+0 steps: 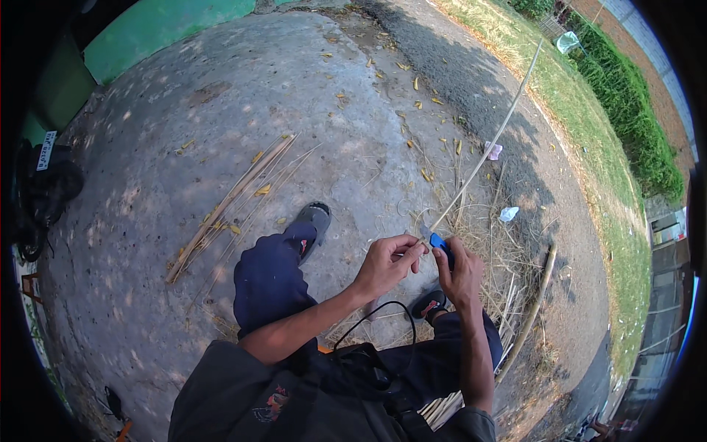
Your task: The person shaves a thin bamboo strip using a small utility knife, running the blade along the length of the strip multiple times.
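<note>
My left hand (389, 264) is closed in a pinch on the near end of a long, thin, pale strip (486, 151) that looks like bamboo. From my fingers the strip slants away to the far right, over the ground. Close beside it, my right hand (461, 276) is wrapped round the blue handle of a knife (440, 244). The short grey blade sits against the strip, just past my left fingertips. Whether the edge is biting into the strip cannot be made out.
Split strips (236, 200) lie bundled on the concrete to the left. Pale shavings (479, 221) and a thick pole (529, 317) lie on the right. My shoe (317, 219) is planted ahead. A parked motorcycle (48, 184) stands far left; grass and a hedge (626, 110) border the right.
</note>
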A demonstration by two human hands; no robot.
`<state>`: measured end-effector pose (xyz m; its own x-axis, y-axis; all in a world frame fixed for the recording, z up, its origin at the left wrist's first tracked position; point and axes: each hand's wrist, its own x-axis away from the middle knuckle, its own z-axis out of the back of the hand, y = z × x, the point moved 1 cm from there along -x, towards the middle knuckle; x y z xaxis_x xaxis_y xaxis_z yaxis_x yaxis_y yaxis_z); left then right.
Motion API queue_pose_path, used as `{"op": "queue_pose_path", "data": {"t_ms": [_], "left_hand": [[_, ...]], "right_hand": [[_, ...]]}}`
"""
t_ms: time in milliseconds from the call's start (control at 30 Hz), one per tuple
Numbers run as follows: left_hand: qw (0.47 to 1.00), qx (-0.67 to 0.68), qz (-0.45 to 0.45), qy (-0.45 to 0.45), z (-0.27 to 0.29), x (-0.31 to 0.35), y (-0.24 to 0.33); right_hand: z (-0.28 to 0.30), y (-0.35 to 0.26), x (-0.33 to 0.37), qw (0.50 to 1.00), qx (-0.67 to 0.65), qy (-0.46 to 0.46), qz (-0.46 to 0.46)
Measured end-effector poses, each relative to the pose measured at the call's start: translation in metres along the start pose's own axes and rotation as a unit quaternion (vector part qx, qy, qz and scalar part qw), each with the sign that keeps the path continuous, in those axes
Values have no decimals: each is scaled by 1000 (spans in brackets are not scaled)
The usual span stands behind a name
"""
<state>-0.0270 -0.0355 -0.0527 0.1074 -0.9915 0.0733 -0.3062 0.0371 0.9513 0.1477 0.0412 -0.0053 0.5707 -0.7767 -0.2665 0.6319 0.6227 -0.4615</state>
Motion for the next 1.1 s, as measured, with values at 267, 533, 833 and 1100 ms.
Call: {"op": "queue_pose_path", "data": {"t_ms": [267,533,833,1100], "left_hand": [[998,-68,-11,-5,-7,10,6],[999,-48,-15,14,-8,8,6],[982,-160,-72,62,-9,10,10],[976,-175,-102,75,-9,7,16]], "right_hand": [[16,28,-15,991,28,101,-86],[9,16,0,1000,-28,-3,-8],[8,12,-2,1000,-10,22,14],[0,12,-3,996,22,82,-7]]}}
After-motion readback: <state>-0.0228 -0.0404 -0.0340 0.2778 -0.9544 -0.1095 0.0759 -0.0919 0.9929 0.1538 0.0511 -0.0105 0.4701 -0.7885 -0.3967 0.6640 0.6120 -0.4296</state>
